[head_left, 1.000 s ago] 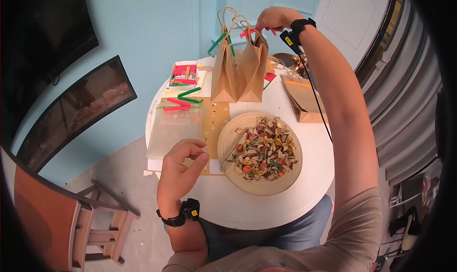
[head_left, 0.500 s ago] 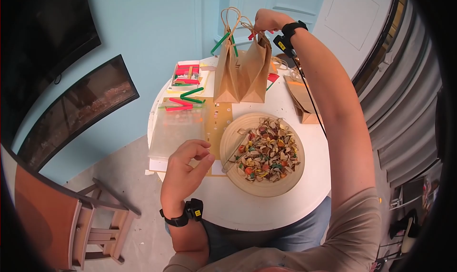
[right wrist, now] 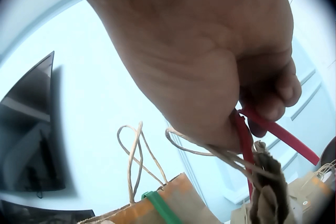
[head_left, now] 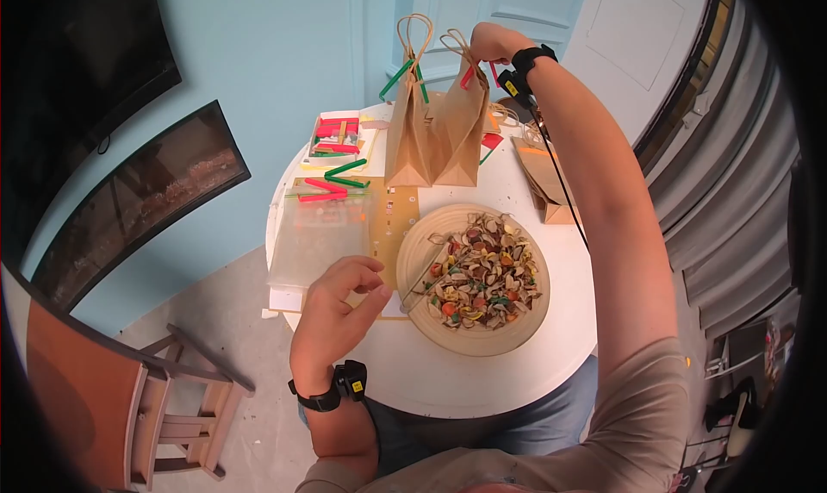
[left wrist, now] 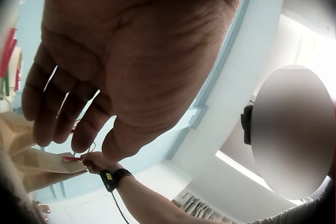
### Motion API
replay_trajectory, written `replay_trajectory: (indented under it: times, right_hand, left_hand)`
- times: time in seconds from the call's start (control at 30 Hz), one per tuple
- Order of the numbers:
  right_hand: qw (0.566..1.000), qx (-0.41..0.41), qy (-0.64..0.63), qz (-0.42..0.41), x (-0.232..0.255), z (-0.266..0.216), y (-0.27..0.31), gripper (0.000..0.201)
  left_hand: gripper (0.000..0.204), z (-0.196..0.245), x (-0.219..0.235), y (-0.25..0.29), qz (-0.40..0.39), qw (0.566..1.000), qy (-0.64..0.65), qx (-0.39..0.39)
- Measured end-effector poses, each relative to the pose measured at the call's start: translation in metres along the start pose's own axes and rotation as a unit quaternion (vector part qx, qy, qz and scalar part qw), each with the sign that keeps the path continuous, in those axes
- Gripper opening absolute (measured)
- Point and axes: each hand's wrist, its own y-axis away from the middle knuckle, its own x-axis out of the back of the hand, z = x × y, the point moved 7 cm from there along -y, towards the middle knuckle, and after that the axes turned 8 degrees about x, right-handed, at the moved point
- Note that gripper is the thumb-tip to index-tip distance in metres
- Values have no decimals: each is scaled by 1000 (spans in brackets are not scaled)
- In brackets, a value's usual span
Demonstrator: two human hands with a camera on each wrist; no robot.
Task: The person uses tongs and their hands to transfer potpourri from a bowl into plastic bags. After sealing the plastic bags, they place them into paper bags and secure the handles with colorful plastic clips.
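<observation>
At the top of the right brown paper bag (head_left: 457,144), my right hand (head_left: 498,43) pinches a pink-red bag sealing clip (right wrist: 286,139) near its hinge. The clip's two arms spread apart and point downward, one on each side of the bag's upper edge. Beside it stands another paper bag (head_left: 407,144) with twisted handles, carrying a green clip (right wrist: 161,206) on its top. My left hand (head_left: 336,312) hovers, fingers loosely bent and holding nothing, between the clear plastic bags (head_left: 323,239) and the round plate (head_left: 418,321); its palm (left wrist: 142,61) fills much of the left wrist view.
Dried mixed pieces (head_left: 482,273) are heaped on the plate, with a thin clear rod at its left. Loose pink and green clips (head_left: 345,181) lie by a white box of clips (head_left: 334,135). A folded paper bag (head_left: 547,178) lies at the right. A cable hangs from my right wrist.
The pink-red clip has turned from lying nearly level over the bag's top to straddling it, arms pointing down. My right hand shifted slightly; the left hand stays almost where it was.
</observation>
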Motion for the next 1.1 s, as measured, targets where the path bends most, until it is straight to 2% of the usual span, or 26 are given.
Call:
replay_trajectory:
  times: [0.13, 0.23, 0.33, 0.43, 0.53, 0.63, 0.73, 0.83, 0.93, 1.03, 1.1]
  right_hand:
    - [999, 26, -21, 33, -10, 1, -7, 29]
    - [998, -4, -53, 31, -24, 10, -12, 30]
    - [990, 37, -95, 92, -25, 12, -21, 30]
    - [997, 34, -61, 42, -32, -3, -12, 30]
    - [992, 73, 6, 101, -37, -7, -20, 30]
    - [990, 58, 32, 122, -41, -5, -29, 30]
    - [990, 29, 35, 136, -39, -10, -17, 26]
    - [997, -7, -18, 69, -42, -10, -9, 23]
    - [997, -29, -35, 58, -48, 0, -16, 20]
    - [987, -38, -118, 105, -44, 8, -16, 20]
    - [980, -45, -163, 107, -47, 13, -13, 20]
  left_hand:
    - [16, 2, -3, 0, -13, 1000, 0, -20]
    - [9, 2, -4, 1, -33, 999, -2, 8]
    - [11, 1, -5, 0, -39, 999, -20, 25]
    - [12, 1, -6, 0, -43, 998, -26, 26]
    - [20, -3, -7, -1, -28, 997, -63, -33]
    - [21, 1, -7, 1, -37, 997, -68, -3]
    - [22, -2, -8, 1, -38, 996, -75, -19]
    - [15, 1, -9, 2, -43, 996, -75, 6]
    - [16, 2, -8, 2, -40, 996, -82, 6]
    - [16, 3, -8, 3, -49, 996, -79, 5]
    - [16, 3, -8, 4, -53, 995, -82, -8]
